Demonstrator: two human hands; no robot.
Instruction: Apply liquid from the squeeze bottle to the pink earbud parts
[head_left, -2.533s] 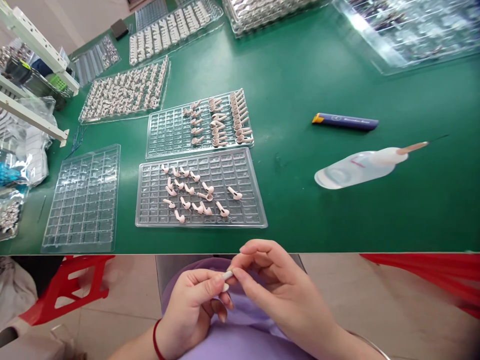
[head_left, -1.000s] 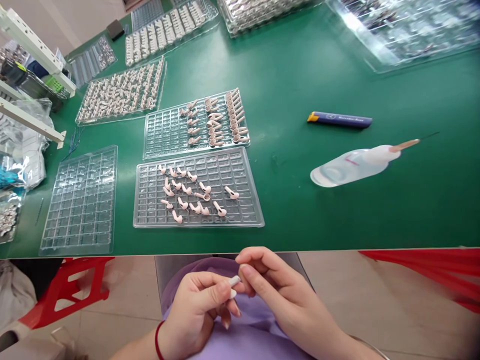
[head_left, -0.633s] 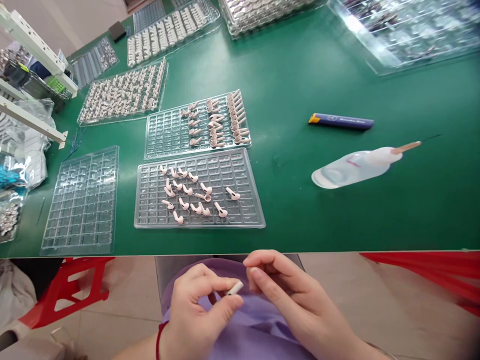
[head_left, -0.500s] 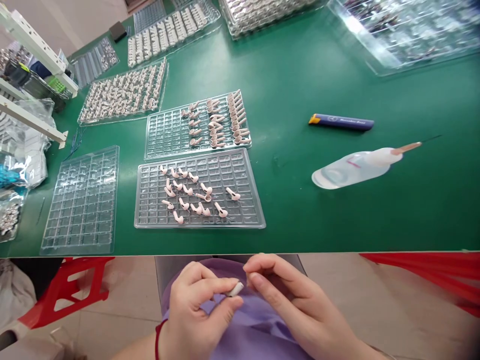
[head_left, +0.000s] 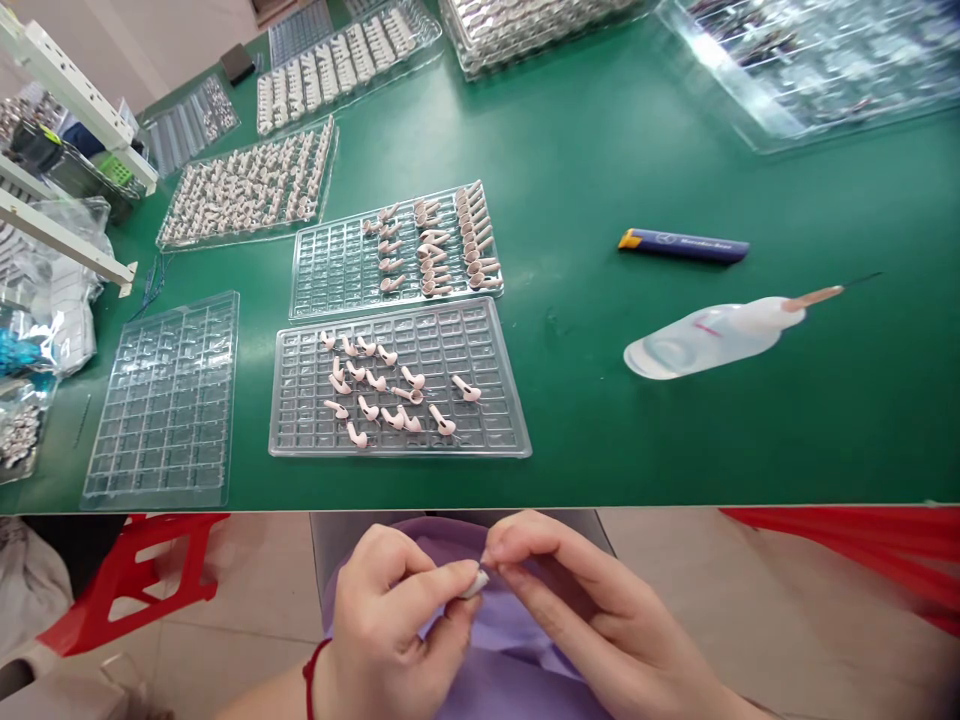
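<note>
Above my lap, just in front of the table edge, my left hand [head_left: 409, 610] pinches a small white earbud part [head_left: 474, 584] between thumb and fingertips; most of it is covered by the fingers. My right hand [head_left: 577, 600] is at its right end, thumb and fingertips closed together against it. Whatever lies in that right pinch is too small to make out. Nearest on the table is a clear tray [head_left: 495, 440] with several loose white earbuds [head_left: 442, 422]. Behind it another clear tray [head_left: 330, 265] holds open earbud shells [head_left: 472, 235] in columns.
A squeeze bottle [head_left: 697, 340] with a needle tip lies at right, below a dark blue cutter-like tool [head_left: 682, 245] with a yellow end. A clear tray [head_left: 165, 400] lies at left. Fuller trays [head_left: 247, 190] stand behind. A white metal frame [head_left: 67, 240] borders the left side.
My right fingertips have closed and come to the end of the white earbud part. My left fingers have shifted slightly around it. The things on the table stay put.
</note>
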